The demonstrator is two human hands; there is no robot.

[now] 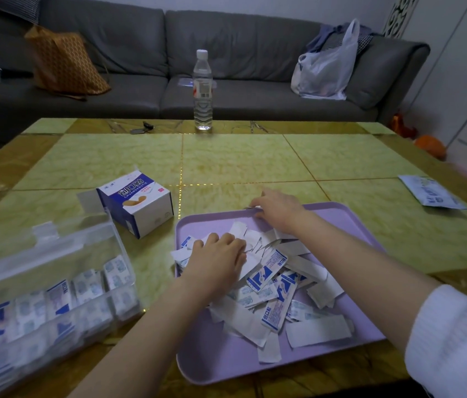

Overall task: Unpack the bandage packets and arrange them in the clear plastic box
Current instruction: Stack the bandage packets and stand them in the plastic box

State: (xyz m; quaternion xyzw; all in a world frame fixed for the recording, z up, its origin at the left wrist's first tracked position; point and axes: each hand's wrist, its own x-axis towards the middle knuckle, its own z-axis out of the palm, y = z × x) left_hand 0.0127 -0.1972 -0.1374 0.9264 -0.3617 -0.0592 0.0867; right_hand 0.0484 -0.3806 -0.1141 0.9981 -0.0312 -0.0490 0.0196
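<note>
A lilac tray (350, 225) lies in front of me with a loose heap of white and blue bandage packets (272, 285) on it. My left hand (216, 259) lies on the left side of the heap, fingers curled over several packets. My right hand (276, 209) reaches to the tray's far rim and pinches a small white packet there. The clear plastic box (54, 282) stands at the left with its lid raised, rows of packets standing inside. An opened blue and white bandage carton (137, 203) lies on its side between box and tray.
A water bottle (203, 90) stands at the far edge of the green tiled table (241, 159). A flat blue and white pouch (432, 192) lies at the right edge. Keys (142, 129) lie at the back. A grey sofa with bags runs behind.
</note>
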